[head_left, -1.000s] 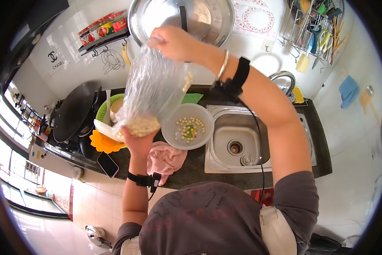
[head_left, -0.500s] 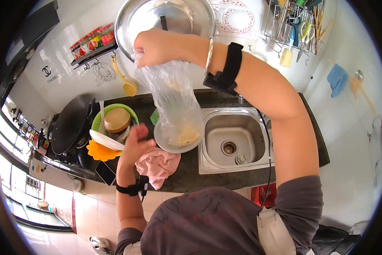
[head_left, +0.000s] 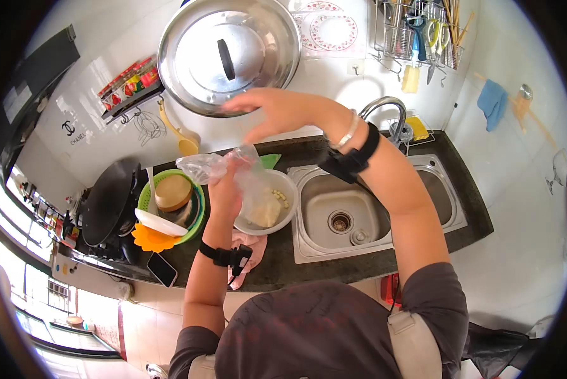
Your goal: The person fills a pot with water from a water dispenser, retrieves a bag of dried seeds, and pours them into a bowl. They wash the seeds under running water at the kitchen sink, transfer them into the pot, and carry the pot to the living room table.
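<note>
My left hand (head_left: 225,189) is closed around the neck of a clear plastic bag (head_left: 253,183), whose crumpled top sticks out above the fingers. The bag's lower end, with pale yellow pieces of food (head_left: 266,213) at the bottom, hangs into a whitish bowl (head_left: 290,215) on the dark counter. Above the bag my right hand (head_left: 264,112) is raised with fingers spread, holding nothing, in front of the lower edge of a large steel lid (head_left: 195,57). A pink cloth (head_left: 250,252) lies by the bowl, partly under my left forearm.
To the right is a steel sink (head_left: 321,196) with a curved faucet (head_left: 391,104). At left stand a green basket (head_left: 198,224) holding dishes, an orange flower-shaped item (head_left: 152,238), a black wok (head_left: 110,202) and a phone (head_left: 162,270). Utensils hang in a wall rack (head_left: 416,31).
My left hand has moved from beside the bowl onto the bag's neck. My right hand has let go of the bag's top, come lower and opened. The bag's top has dropped.
</note>
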Available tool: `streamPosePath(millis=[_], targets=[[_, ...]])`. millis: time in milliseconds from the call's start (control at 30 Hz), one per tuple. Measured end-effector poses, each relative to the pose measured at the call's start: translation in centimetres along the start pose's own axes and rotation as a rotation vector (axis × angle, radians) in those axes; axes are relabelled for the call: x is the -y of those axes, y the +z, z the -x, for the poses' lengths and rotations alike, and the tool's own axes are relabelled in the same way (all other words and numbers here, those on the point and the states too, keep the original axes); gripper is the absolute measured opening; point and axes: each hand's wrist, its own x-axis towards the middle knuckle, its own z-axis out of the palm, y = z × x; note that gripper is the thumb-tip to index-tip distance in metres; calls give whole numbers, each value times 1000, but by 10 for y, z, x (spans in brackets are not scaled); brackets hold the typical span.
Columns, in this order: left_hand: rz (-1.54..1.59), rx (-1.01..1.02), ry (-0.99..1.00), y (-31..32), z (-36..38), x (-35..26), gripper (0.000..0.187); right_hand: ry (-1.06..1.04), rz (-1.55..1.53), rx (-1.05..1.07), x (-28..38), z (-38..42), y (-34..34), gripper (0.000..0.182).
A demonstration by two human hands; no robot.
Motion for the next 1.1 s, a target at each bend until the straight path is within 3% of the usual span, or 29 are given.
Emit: streamPosePath(millis=[67,133,167,200,300,367,467,533,567,600,667,733,800,900,933,1000,1033,1100], targets=[[169,-53,-111,2,2,-12,23,64,-78,-95,-26,18,18,63],[152,-23,-114,1,-2,-23,27,509,-131,-141,-28,37,57,53],[134,15,-125,1,-3,-27,31,510,-135,-134,-31,37,70,53],[134,11,-127,1,-4,-32,31,455,-232,-145,-32,31,82,46],[-423,-82,10,-1,-9,-55,45,388,-395,-235,-8,9,67,32],[-423,-70,29,-9,-11,-70,51,380,-468,-311,7,-4,56,26],[-291,-64,33,4,-11,-86,63,69,-560,-298,11,-24,72,16],[21,243,1,-5,-13,-86,60,-179,-122,-347,16,-38,97,14],[25,190,140,-9,-12,-86,63,-65,-22,-342,27,-39,88,13],[23,186,146,-12,-9,-94,63,-71,-22,-340,32,-41,78,13],[-127,292,246,-23,9,-117,118,26,-353,-583,36,-45,58,13],[-521,321,184,-60,22,-101,157,-17,-406,-670,42,-47,41,13],[-480,502,23,-73,39,-77,137,-82,-440,-715,56,-54,39,13],[-502,362,-170,-60,53,-26,75,-55,-355,-628,79,-66,66,20],[-503,349,-169,-51,53,-22,75,-93,-290,-584,83,-70,71,23],[-692,156,-335,-24,47,-34,39,-144,-325,-563,84,-72,67,25],[-661,193,-368,-28,47,-34,20,-95,-235,-565,77,-67,55,29],[-508,236,-260,-40,53,-44,19,50,2,-520,57,-48,23,44]])
